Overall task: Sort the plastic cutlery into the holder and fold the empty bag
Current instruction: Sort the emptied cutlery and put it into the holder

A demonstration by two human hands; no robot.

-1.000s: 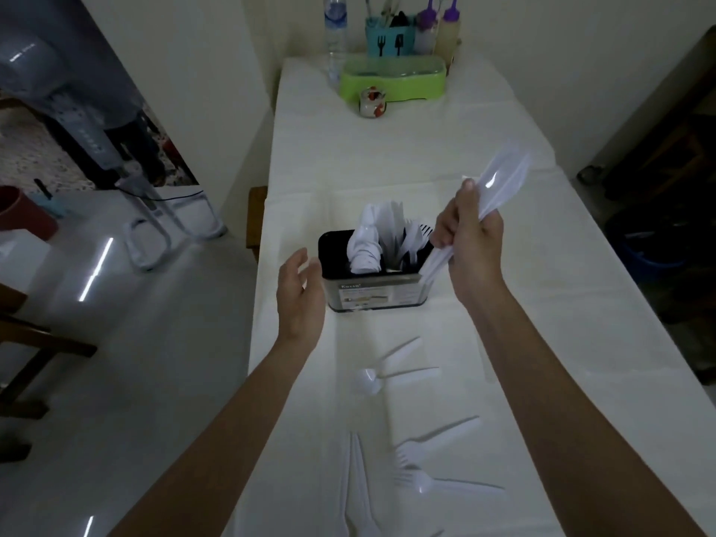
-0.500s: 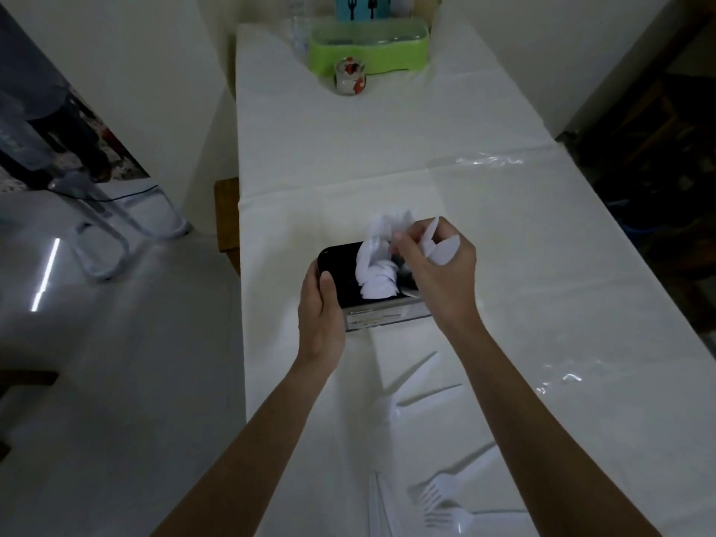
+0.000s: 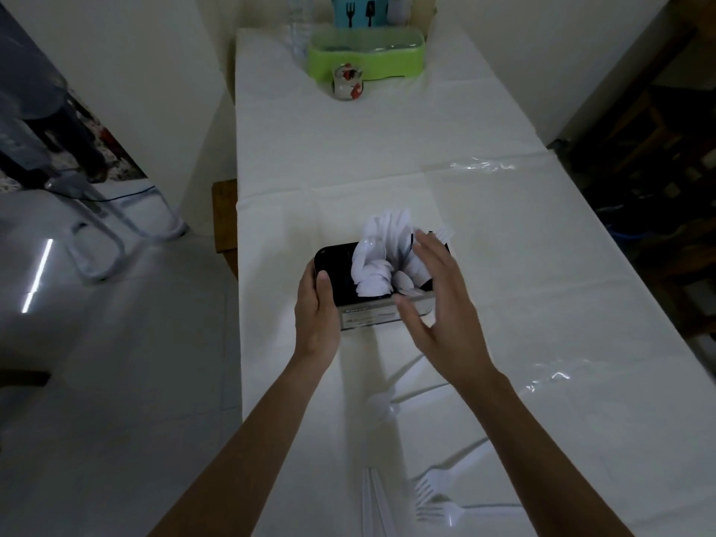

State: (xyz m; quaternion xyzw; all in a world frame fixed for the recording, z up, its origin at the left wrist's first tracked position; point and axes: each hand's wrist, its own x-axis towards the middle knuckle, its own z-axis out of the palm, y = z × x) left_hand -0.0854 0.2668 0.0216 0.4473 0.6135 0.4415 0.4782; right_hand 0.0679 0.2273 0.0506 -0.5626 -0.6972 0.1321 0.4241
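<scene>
White counter (image 3: 348, 149): left grip (image 3: 315, 304) clasps holder (image 3: 333, 261), right grip (image 3: 441, 304) spread, empty. I judge sorting midway; 2 forks (image 3: 430, 494) loose.

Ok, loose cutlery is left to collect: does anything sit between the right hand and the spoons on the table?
Nothing visible does. The right hand is open above the holder, and only bare tablecloth separates it from the spoons.
</scene>
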